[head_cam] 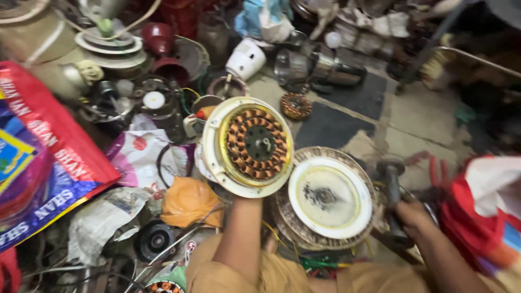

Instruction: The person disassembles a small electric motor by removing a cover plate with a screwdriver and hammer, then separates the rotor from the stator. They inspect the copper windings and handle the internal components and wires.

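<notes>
Motor: held up at centre, above the floor clutter, open face with copper windings turned toward the camera.
Left hand: hidden behind the motor's near rim; grip cannot be told, though the forearm runs straight up to it.
Right hand: closed round a hammer, head far, handle near.
Handling: likely heavy, stiff metal (windings fragile); best taken by the rim.
Axis: shaft points at the camera; no long axis.
Cover: white disc, flat, just right of the motor.

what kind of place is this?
Probably a small fan or motor repair workshop, worked on the floor: left hand lifts a fan motor with copper windings, a white motor cover lies below, right hand grips a hammer.
</notes>
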`<control>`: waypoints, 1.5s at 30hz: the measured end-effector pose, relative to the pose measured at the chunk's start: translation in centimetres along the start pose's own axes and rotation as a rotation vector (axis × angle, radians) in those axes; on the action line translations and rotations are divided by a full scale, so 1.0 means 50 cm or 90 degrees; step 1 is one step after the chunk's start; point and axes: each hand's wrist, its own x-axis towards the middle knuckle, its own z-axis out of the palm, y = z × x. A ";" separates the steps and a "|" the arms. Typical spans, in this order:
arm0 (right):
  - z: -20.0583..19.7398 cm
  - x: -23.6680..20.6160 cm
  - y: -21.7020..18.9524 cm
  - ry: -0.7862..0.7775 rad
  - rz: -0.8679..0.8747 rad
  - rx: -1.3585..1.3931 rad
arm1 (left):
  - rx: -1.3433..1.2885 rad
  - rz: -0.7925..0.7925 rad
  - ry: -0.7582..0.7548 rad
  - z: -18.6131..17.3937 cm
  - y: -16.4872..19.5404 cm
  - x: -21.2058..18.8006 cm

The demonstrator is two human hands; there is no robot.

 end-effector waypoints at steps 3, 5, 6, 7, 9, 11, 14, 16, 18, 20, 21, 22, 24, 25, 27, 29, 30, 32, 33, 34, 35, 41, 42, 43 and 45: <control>0.038 0.024 -0.011 0.018 -0.010 -0.051 | -0.012 -0.036 -0.006 -0.003 -0.019 0.012; 0.059 0.032 -0.030 0.028 0.052 -0.072 | -0.012 -0.043 -0.005 -0.008 -0.026 0.024; 0.070 0.039 -0.040 0.025 0.044 -0.038 | -0.010 -0.045 -0.007 -0.011 -0.028 0.031; 0.079 0.049 -0.050 0.024 0.036 -0.004 | -0.007 -0.041 -0.006 -0.015 -0.026 0.038; 0.093 0.070 -0.058 0.037 -0.001 -0.016 | 0.003 -0.036 -0.007 -0.023 -0.019 0.049; 0.102 0.096 -0.052 -0.044 -0.102 0.021 | 0.015 -0.024 0.000 -0.034 -0.013 0.055; 0.112 0.134 -0.020 0.024 0.029 0.028 | 0.013 -0.020 0.000 -0.046 -0.015 0.055; 0.110 0.146 -0.006 0.030 0.040 0.020 | 0.015 -0.026 -0.008 -0.049 -0.020 0.054; 0.098 0.144 -0.002 -0.002 0.019 0.012 | 0.011 -0.033 -0.014 -0.047 -0.027 0.054; 0.075 0.129 -0.010 0.095 -0.138 -0.068 | 0.018 -0.035 -0.018 -0.041 -0.031 0.054; 0.067 0.110 -0.021 0.143 -0.216 -0.110 | 0.018 -0.037 -0.021 -0.037 -0.033 0.055; 0.056 0.084 -0.034 0.163 -0.358 -0.157 | 0.016 -0.037 -0.022 -0.033 -0.034 0.055; 0.053 0.020 -0.061 0.129 -0.539 -0.194 | 0.015 -0.036 -0.027 -0.027 -0.035 0.055; 0.059 -0.015 -0.073 0.077 -0.575 -0.184 | 0.015 -0.037 -0.027 -0.024 -0.038 0.055; 0.091 -0.083 -0.087 -0.105 -0.601 -0.366 | 0.013 -0.036 -0.032 -0.021 -0.040 0.054; 0.130 -0.132 -0.097 -0.281 -0.754 -0.505 | 0.010 -0.036 -0.035 -0.019 -0.042 0.053; 0.143 -0.146 -0.103 -0.256 -0.736 -0.523 | 0.007 -0.037 -0.039 -0.019 -0.042 0.052; 0.157 -0.159 -0.114 -0.209 -0.697 -0.558 | -0.001 -0.036 -0.042 -0.018 -0.042 0.052; 0.154 -0.160 -0.119 -0.211 -0.671 -0.559 | -0.003 -0.036 -0.044 -0.019 -0.041 0.051; 0.147 -0.158 -0.124 -0.215 -0.644 -0.559 | -0.006 -0.037 -0.045 -0.019 -0.040 0.053; 0.137 -0.156 -0.128 -0.218 -0.617 -0.558 | -0.008 -0.035 -0.047 -0.019 -0.039 0.052; 0.122 -0.150 -0.125 -0.341 -0.699 -0.751 | -0.031 -0.038 -0.055 -0.020 -0.036 0.055; 0.128 -0.150 -0.126 -0.339 -0.651 -0.767 | -0.033 -0.037 -0.053 -0.021 -0.033 0.053; 0.135 -0.151 -0.127 -0.336 -0.603 -0.781 | -0.036 -0.036 -0.053 -0.021 -0.034 0.053; 0.147 -0.150 -0.133 -0.361 -0.427 -0.727 | -0.039 -0.030 -0.056 -0.021 -0.029 0.051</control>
